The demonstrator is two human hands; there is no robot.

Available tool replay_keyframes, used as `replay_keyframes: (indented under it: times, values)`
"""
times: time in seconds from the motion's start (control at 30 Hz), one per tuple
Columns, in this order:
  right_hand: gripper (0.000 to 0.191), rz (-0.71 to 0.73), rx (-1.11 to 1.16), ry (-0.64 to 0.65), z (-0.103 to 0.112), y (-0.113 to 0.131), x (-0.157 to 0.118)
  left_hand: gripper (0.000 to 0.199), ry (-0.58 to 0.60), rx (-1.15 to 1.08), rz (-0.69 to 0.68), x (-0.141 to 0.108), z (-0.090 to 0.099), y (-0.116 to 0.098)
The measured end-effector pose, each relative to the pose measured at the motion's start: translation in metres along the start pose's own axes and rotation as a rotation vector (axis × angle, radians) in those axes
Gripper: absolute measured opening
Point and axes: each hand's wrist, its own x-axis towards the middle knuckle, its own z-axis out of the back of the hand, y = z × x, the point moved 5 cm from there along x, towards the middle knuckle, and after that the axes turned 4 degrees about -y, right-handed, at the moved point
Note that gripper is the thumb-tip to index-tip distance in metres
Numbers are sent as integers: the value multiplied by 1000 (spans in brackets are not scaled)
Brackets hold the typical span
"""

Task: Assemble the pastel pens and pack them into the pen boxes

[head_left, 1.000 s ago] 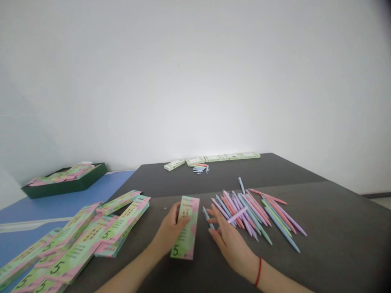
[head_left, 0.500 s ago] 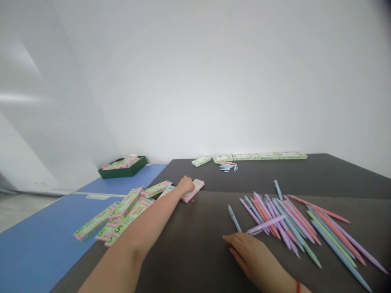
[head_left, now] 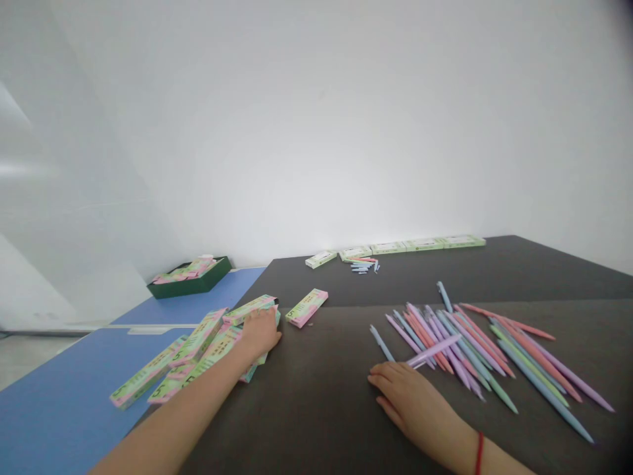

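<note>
My left hand (head_left: 261,331) reaches over the right end of a pile of slim pink-and-green boxes (head_left: 210,353), its fingers loosely spread on the boxes and their tips partly hidden. Just beyond it, a single pink-and-green box (head_left: 307,308) lies apart on the dark table. My right hand (head_left: 413,399) rests low on the tabletop with fingers stretched out. Close to its fingertips are a light blue pen (head_left: 382,343) and a purple pen (head_left: 435,350) lying across others. A heap of pastel pens (head_left: 462,346) spreads to the right of that hand.
More pens (head_left: 541,363) fan out at the right. Along the wall stands a row of pale green boxes (head_left: 422,245), with small pens (head_left: 363,264) before them. A dark green tray (head_left: 185,287) of pink packets sits on the blue surface (head_left: 74,376) at left.
My left hand has drawn back from the single box to the pile, leaving that box on the table. My right hand has barely shifted. The view has tilted slightly.
</note>
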Motion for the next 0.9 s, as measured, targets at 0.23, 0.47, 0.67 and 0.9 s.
replay_keyframes:
  times: [0.23, 0.47, 0.67, 0.9]
  values:
    - [34, -36, 68, -139, 7, -6, -2, 75, -134, -193, -128, -41, 26, -12]
    - [46, -162, 676, -384, 41, 7, -2, 41, 348, -1475, -448, -118, 30, -101]
    - [30, -9, 907, -407, 65, 24, 4, 39, 415, -1519, -377, -129, 16, -157]
    - [43, -92, 1053, -429, 44, 15, 4, 54, 387, -1529, -308, -122, -3, -144]
